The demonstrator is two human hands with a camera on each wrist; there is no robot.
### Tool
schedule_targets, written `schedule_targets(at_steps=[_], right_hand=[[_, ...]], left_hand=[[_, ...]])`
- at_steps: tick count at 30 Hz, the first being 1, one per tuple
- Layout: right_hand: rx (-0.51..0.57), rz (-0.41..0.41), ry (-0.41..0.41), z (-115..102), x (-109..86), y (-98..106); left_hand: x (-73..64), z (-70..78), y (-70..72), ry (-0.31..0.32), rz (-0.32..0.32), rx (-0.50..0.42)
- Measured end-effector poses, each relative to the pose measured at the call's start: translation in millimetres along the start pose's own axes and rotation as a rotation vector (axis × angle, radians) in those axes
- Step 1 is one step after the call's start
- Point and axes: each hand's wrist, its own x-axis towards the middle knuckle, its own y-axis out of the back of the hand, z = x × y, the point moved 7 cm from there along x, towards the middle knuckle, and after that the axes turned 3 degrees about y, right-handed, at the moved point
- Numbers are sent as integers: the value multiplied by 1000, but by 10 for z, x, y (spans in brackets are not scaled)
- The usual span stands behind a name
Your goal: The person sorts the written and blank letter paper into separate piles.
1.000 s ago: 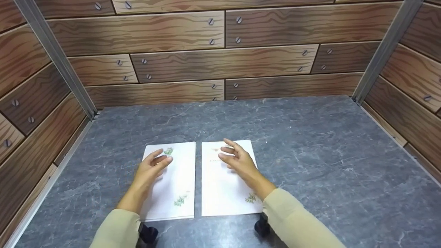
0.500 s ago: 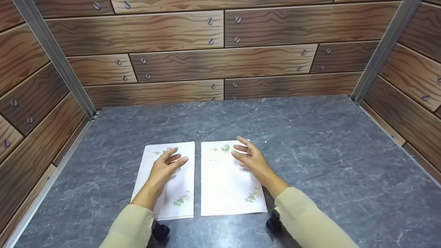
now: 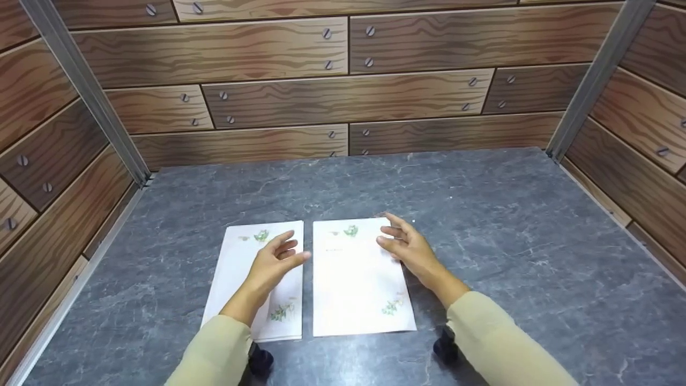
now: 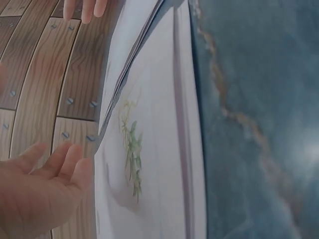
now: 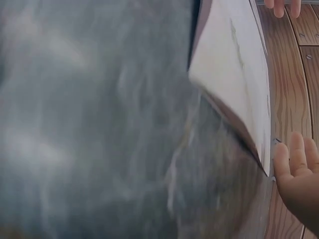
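Fingers relaxed and empty, left hand (image 3: 273,264) hangs over left paper (image 3: 230,268), right hand (image 3: 414,253) by right paper (image 3: 351,284), laid apart on the desk (image 3: 493,225) so neither covers the other; fingertip contact is unclear.

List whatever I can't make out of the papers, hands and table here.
1. Head view: part of the left paper, covered by the left hand.
2. Head view: the faint marks on the right paper, too small to read.
3. Left wrist view: the rest of the left hand, cut off by the left edge.
4. Right wrist view: the rest of the right hand, cut off by the right edge; the table's pattern, blurred.
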Motion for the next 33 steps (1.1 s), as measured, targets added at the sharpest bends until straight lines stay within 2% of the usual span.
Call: schedule_targets(at_steps=[7, 13, 21, 27, 33], right_hand=[[-92, -56, 62, 30, -44, 106], [-199, -104, 105, 38, -102, 159], [-436, -216, 168, 58, -165, 162], [-603, -264, 158, 118, -187, 167], [-670, -306, 193, 130, -200, 168]], left_hand=[[7, 4, -89, -66, -56, 92], [31, 7, -151, -131, -94, 215], [-4, 22, -235, -169, -192, 364], [-25, 23, -286, -199, -245, 470], [-32, 3, -322, -206, -288, 551]])
